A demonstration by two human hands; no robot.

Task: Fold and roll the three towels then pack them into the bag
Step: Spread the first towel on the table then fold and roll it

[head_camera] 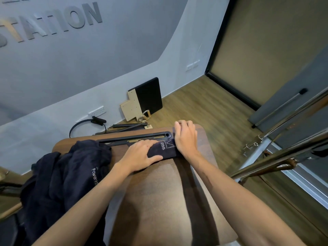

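Note:
A dark navy towel (164,149) with white lettering lies rolled up near the far edge of the brown table (159,201). My left hand (140,154) lies over the roll's left part, fingers on top and thumb along its near side. My right hand (185,137) covers the roll's right end, fingers curled over its far side. A heap of dark navy towels (63,176) with white lettering sits crumpled at the table's left side. No bag is in view.
A black slotted bar (138,137) runs along the table's far edge, just behind the roll. On the floor beyond stand a black and tan board (143,101), a black ring (85,125) and straps. Metal rails (284,144) cross at the right.

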